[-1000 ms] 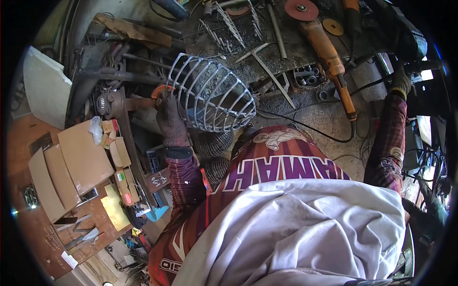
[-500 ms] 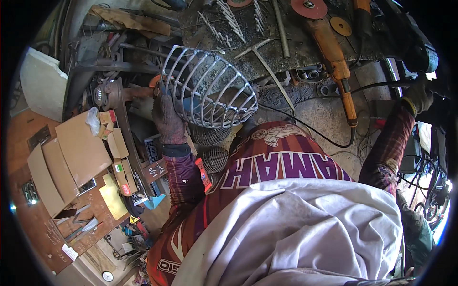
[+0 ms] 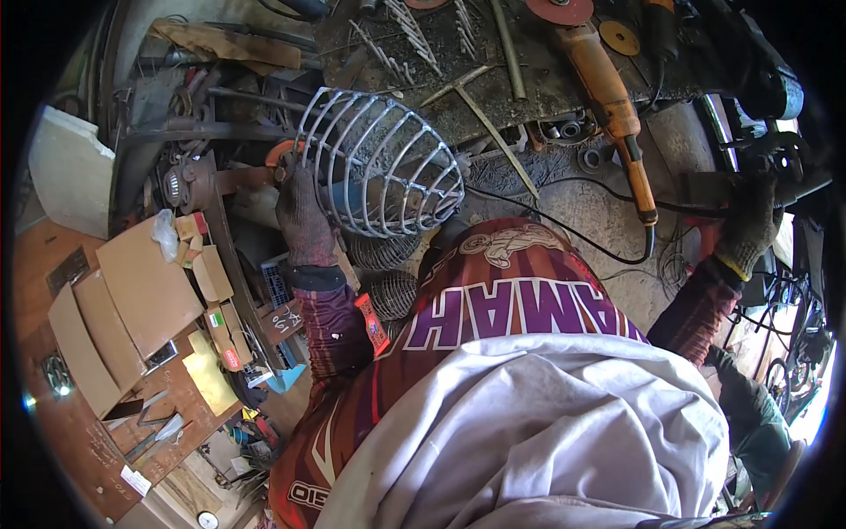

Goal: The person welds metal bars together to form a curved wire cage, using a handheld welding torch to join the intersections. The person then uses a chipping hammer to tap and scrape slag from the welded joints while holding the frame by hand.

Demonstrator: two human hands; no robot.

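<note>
My left hand (image 3: pixel 304 216), in a dark work glove, is closed on the left rim of a bare metal rod cage (image 3: pixel 379 167). The cage lies tilted, its ribs narrowing toward a small ring at the right. Far to the right, my right hand (image 3: pixel 747 225), in a grey glove with a yellow cuff, is closed at a dark metal object (image 3: pixel 797 187); its kind is hard to make out in the shadow. Between the hands, an orange angle grinder (image 3: pixel 608 97) with a red disc rests at the bench edge.
On the dark workbench (image 3: pixel 352 84) lie several thin welding rods (image 3: pixel 414 35), a T-shaped metal bar (image 3: pixel 493 123) and a brass-coloured disc (image 3: pixel 619 38). A black cable (image 3: pixel 564 231) loops below the grinder. Wire coils (image 3: pixel 388 295) sit below the cage, and open cardboard boxes (image 3: pixel 150 282) stand at left.
My right hand has moved down and slightly left, and more of its glove shows. My left hand still holds the cage. The whole view has shifted a little.
</note>
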